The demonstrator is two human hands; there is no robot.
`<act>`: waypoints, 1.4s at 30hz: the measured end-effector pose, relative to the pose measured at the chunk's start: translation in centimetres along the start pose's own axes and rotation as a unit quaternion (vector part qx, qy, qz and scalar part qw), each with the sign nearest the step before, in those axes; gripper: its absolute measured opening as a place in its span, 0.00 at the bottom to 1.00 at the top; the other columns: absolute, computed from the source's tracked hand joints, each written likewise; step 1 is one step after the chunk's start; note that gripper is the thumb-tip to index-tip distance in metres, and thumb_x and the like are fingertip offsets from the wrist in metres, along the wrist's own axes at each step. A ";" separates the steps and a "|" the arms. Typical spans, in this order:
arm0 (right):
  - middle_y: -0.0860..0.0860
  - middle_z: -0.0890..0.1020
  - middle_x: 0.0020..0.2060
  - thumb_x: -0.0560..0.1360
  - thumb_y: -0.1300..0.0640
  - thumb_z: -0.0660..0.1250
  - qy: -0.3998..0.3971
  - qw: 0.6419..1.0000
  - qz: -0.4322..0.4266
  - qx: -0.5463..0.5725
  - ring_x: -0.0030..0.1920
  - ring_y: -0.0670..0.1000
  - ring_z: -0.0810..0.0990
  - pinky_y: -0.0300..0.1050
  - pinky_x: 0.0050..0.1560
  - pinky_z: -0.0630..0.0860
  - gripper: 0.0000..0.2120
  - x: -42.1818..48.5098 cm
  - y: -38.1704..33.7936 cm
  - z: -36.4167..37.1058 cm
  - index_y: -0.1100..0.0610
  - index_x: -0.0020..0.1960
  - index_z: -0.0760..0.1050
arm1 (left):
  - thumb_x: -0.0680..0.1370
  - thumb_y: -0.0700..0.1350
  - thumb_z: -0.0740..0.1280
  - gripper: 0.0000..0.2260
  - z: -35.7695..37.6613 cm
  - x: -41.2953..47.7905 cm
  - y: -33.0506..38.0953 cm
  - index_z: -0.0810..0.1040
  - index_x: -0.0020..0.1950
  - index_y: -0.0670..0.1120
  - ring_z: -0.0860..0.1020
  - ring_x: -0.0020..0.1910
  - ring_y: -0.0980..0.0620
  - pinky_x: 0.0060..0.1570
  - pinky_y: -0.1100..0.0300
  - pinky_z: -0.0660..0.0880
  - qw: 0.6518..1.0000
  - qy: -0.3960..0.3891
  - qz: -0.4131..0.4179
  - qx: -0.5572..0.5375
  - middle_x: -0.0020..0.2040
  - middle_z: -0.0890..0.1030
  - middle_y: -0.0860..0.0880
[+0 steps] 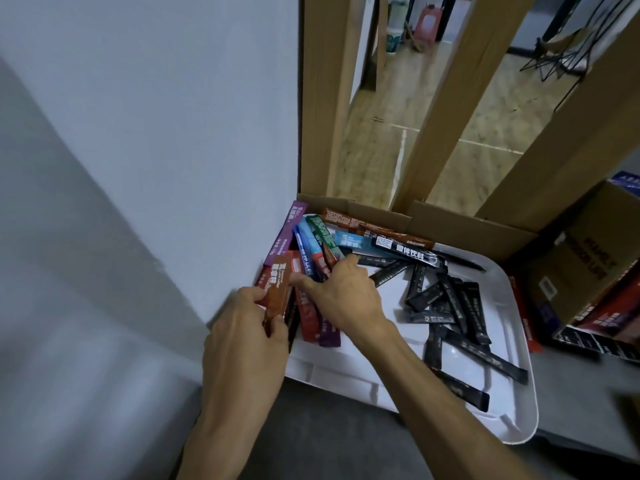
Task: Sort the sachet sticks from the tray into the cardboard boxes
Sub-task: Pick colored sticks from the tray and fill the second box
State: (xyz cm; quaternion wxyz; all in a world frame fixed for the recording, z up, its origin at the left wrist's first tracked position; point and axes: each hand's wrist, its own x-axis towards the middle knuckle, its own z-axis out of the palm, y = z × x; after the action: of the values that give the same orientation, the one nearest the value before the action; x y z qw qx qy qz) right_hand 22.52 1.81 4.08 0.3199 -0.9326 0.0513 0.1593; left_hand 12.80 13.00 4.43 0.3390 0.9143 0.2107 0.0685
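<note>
Brown sachet stick [277, 289]: long axis nearly upright in view, far end pointing away from the person, near end pinched by the left hand [242, 341] over the white tray's [502, 306] left edge. Right hand [343, 296] lies on the coloured sticks [308, 237]; its grasp cannot be told. Black sticks [450, 306] are scattered to the right, and a cardboard box [581, 265] stands beside the tray.
</note>
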 end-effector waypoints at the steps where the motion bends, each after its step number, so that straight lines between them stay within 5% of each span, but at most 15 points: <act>1: 0.54 0.79 0.54 0.68 0.35 0.74 0.001 1.000 -0.001 -0.013 0.55 0.58 0.81 0.52 0.51 0.78 0.37 0.1 0.1 0.2 0.59 0.62 0.65 | 0.77 0.48 0.70 0.15 -0.3 0.0 0.0 0.72 0.62 0.50 0.80 0.48 0.53 0.38 0.69 0.73 1.000 0.005 -0.004 -0.003 0.55 0.81 0.51; 4: 0.55 0.81 0.53 0.71 0.45 0.74 -0.015 1.000 -0.002 -0.016 0.52 0.58 0.82 0.53 0.52 0.81 0.24 0.7 0.4 0.0 0.57 0.58 0.71 | 0.77 0.47 0.70 0.14 -0.8 -0.3 0.0 0.71 0.61 0.51 0.80 0.48 0.52 0.38 0.67 0.73 1.000 0.014 0.001 -0.010 0.54 0.81 0.52; 7: 0.53 0.83 0.46 0.67 0.41 0.72 -0.038 0.999 0.009 0.011 0.45 0.56 0.83 0.56 0.49 0.83 0.20 0.8 0.7 -1.0 0.54 0.49 0.74 | 0.77 0.47 0.70 0.14 -0.9 -0.6 -0.2 0.70 0.59 0.54 0.80 0.48 0.53 0.43 0.58 0.79 1.000 0.023 0.002 -0.020 0.53 0.81 0.53; 12: 0.53 0.84 0.39 0.73 0.49 0.72 -0.060 0.992 -0.009 0.108 0.40 0.53 0.85 0.52 0.45 0.85 0.10 -0.4 1.2 -3.7 0.55 0.45 0.76 | 0.76 0.46 0.71 0.14 -0.5 -0.8 -0.2 0.72 0.60 0.54 0.80 0.51 0.51 0.43 0.63 0.78 0.997 0.026 0.005 -0.077 0.53 0.79 0.54; 17: 0.59 0.86 0.45 0.77 0.68 0.66 -0.141 0.899 -0.006 0.416 0.43 0.56 0.87 0.49 0.45 0.83 0.12 -2.3 3.7 -5.4 0.61 0.60 0.74 | 0.78 0.45 0.70 0.12 -0.2 -0.2 1.4 0.76 0.60 0.55 0.80 0.49 0.60 0.40 0.69 0.76 0.974 -0.010 -0.017 -0.226 0.54 0.80 0.55; 20: 0.60 0.84 0.41 0.76 0.71 0.61 -0.132 0.852 0.028 0.506 0.38 0.55 0.82 0.50 0.42 0.80 0.10 -3.6 5.9 -6.5 0.68 0.56 0.75 | 0.78 0.44 0.69 0.08 0.2 -0.1 3.2 0.77 0.51 0.58 0.82 0.45 0.62 0.38 0.63 0.80 0.956 -0.043 -0.011 -0.292 0.47 0.82 0.61; 24: 0.59 0.80 0.36 0.75 0.68 0.64 -0.120 0.825 0.070 0.547 0.34 0.54 0.78 0.52 0.39 0.80 0.03 -5.7 9.3 -8.6 0.65 0.48 0.76 | 0.78 0.40 0.69 0.07 1.5 -0.3 6.7 0.79 0.51 0.52 0.83 0.43 0.61 0.39 0.66 0.78 0.926 -0.125 -0.004 -0.355 0.43 0.85 0.58; 27: 0.57 0.78 0.33 0.73 0.58 0.72 -0.101 0.815 0.069 0.567 0.31 0.53 0.76 0.49 0.35 0.77 0.07 -7.5 12.2 -10.1 0.61 0.44 0.78 | 0.79 0.36 0.64 0.06 3.2 -0.9 9.4 0.77 0.54 0.44 0.84 0.42 0.51 0.43 0.55 0.80 0.879 -0.198 -0.041 -0.433 0.42 0.86 0.49; 31: 0.56 0.74 0.32 0.67 0.55 0.77 -0.124 0.774 0.041 0.619 0.29 0.53 0.72 0.46 0.31 0.72 0.09 -9.2 16.3 -11.6 0.57 0.37 0.78 | 0.78 0.39 0.64 0.04 6.3 -1.9 13.0 0.73 0.52 0.39 0.70 0.37 0.49 0.41 0.55 0.69 0.874 -0.232 -0.037 -0.425 0.37 0.73 0.46; 34: 0.57 0.72 0.31 0.63 0.56 0.77 -0.139 0.748 0.029 0.649 0.28 0.53 0.70 0.46 0.30 0.69 0.10 -10.7 19.2 -13.0 0.58 0.34 0.76 | 0.78 0.45 0.69 0.07 8.1 -3.5 15.9 0.76 0.52 0.43 0.67 0.31 0.54 0.31 0.63 0.66 0.858 -0.265 -0.045 -0.438 0.32 0.67 0.49; 40: 0.58 0.73 0.31 0.61 0.55 0.79 -0.118 0.728 0.062 0.673 0.28 0.52 0.72 0.45 0.29 0.71 0.16 -13.7 25.7 -17.4 0.62 0.41 0.77 | 0.77 0.42 0.71 0.07 11.5 -8.3 21.1 0.80 0.53 0.40 0.71 0.30 0.56 0.32 0.64 0.69 0.840 -0.234 -0.059 -0.486 0.31 0.73 0.50; 42: 0.56 0.73 0.32 0.56 0.51 0.83 -0.085 0.697 0.085 0.707 0.28 0.51 0.73 0.44 0.28 0.72 0.26 -14.3 28.7 -19.2 0.62 0.46 0.78 | 0.78 0.41 0.71 0.06 12.4 -10.5 23.1 0.81 0.52 0.41 0.75 0.30 0.57 0.33 0.65 0.71 0.843 -0.210 -0.054 -0.493 0.32 0.77 0.49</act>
State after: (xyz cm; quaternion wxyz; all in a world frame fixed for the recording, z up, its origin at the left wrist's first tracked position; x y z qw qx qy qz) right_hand 8.42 -32.69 6.41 0.8729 -0.4062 0.2006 0.1810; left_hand 14.50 -14.60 10.21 0.7845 0.6060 0.1224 -0.0485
